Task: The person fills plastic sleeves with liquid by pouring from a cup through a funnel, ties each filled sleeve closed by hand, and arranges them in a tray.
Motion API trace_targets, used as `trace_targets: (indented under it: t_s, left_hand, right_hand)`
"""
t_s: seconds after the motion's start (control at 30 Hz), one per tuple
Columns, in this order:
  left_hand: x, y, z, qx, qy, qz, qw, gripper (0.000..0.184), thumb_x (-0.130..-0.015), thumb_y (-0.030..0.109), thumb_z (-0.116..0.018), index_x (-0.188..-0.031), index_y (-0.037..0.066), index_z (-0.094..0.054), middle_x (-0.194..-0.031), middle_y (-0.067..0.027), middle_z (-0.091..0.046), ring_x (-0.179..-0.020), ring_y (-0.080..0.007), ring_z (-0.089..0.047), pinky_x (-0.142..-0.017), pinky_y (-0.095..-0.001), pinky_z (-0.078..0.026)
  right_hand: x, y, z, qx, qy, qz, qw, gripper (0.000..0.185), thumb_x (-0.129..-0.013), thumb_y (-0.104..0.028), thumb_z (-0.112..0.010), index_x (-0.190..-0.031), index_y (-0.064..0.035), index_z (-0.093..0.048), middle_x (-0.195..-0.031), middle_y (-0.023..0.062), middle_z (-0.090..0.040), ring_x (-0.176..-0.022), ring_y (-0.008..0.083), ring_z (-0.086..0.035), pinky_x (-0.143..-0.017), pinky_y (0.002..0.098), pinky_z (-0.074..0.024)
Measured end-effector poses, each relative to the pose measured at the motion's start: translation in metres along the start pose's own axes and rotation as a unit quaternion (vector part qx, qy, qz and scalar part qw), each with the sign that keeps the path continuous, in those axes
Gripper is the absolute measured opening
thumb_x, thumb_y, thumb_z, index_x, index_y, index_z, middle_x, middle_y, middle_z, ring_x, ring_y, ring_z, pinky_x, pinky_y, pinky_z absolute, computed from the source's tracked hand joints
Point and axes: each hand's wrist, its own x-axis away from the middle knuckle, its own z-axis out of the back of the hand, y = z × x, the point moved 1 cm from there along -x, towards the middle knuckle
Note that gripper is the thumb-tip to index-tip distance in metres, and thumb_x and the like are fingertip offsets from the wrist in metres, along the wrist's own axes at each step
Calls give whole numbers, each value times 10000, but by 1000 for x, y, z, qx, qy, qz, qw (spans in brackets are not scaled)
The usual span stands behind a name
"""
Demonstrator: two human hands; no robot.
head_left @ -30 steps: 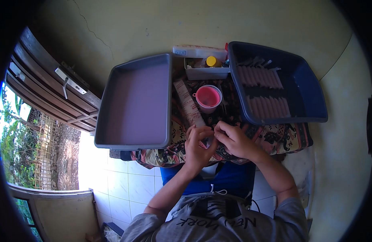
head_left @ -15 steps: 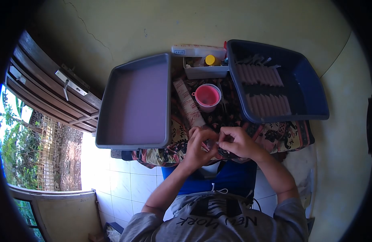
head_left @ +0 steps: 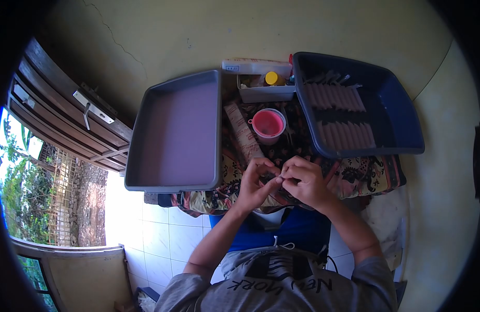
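Observation:
My left hand (head_left: 257,186) and my right hand (head_left: 305,183) meet above the near edge of the patterned cloth (head_left: 357,179). Thumbs and fingers of both are pinched together at one spot. Whatever sits between the fingertips is too small and hidden to make out. Just beyond the hands stands a white cup with a pink funnel-like piece (head_left: 267,124) in its top. Left of it lies a long printed plastic roll (head_left: 242,130), its lower end close to my left fingers.
A grey tray (head_left: 217,135) with a flat purplish surface inside stands left. On the right, a dark blue tub (head_left: 401,125) holds two rows of slim filled plastic tubes (head_left: 336,97). Behind are a grey box (head_left: 266,94), a yellow-capped bottle (head_left: 271,78) and a clear plastic pack (head_left: 255,66).
My right hand has turned and shifted slightly up, its fingers curling over. My left thumb has come up to meet it, and the fingertips now touch. The trays have stayed put.

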Motion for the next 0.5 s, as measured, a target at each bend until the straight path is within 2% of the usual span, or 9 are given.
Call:
trace_targets:
  t_s: [0.03,0.17,0.23,0.27,0.33,0.4,0.47,0.5]
  left_hand:
    - [-2,-1,1,-11,7,15,1000,378,-807,-8,-675,-1097,26,-435,-902,-77,-617,-853,-128,-599,-768,-260,-466]
    - [-2,3,1,-24,14,38,999,382,-798,3,-687,-1088,26,-440,-877,-77,-631,-851,-124,-598,-797,-259,-445]
    - [-3,5,1,-47,12,32,998,382,-791,0,-690,-1082,25,-444,-868,-76,-635,-854,-122,-599,-794,-260,-445]
    - [-3,5,2,-71,11,26,997,381,-785,-3,-692,-1077,24,-448,-858,-75,-639,-857,-120,-600,-790,-262,-444]
    - [-5,5,2,-94,12,10,995,378,-773,-1,-697,-1065,25,-459,-843,-77,-645,-853,-143,-605,-790,-280,-443]
    - [-7,4,2,-118,13,-6,993,375,-760,1,-702,-1054,26,-470,-829,-80,-652,-849,-166,-611,-790,-299,-442]
    - [-9,4,2,-213,14,-48,976,369,-734,15,-714,-1031,35,-495,-821,-90,-661,-843,-231,-611,-793,-339,-435]
    - [-10,6,1,-213,13,-49,976,369,-734,15,-714,-1031,35,-495,-821,-90,-661,-843,-231,-611,-793,-339,-435]
  right_hand:
    - [0,-1,0,61,16,39,997,124,-676,70,-643,-718,1,-549,-789,93,-578,-687,195,-605,-590,295,-465]
    - [2,3,2,45,0,9,999,113,-696,72,-632,-761,-5,-581,-809,86,-576,-721,195,-619,-583,300,-474]
    - [2,4,7,-66,-47,-97,992,105,-732,71,-620,-802,-4,-599,-813,68,-587,-744,155,-627,-579,284,-488]
    - [2,4,9,-65,-47,-98,992,105,-732,71,-620,-802,-4,-599,-813,68,-587,-744,155,-627,-579,284,-488]
    - [2,6,11,-204,-40,-159,965,60,-762,60,-611,-792,10,-596,-815,49,-592,-752,104,-615,-599,248,-489]
    - [2,12,9,-181,-46,-161,969,67,-766,52,-612,-820,13,-599,-808,45,-589,-757,93,-611,-622,235,-494]
    - [2,13,9,-157,-51,-163,973,82,-771,45,-614,-847,16,-603,-800,42,-587,-762,82,-607,-646,222,-498]
    - [2,12,10,-136,-57,-178,973,149,-770,39,-616,-916,10,-603,-793,47,-586,-766,93,-612,-672,223,-504]
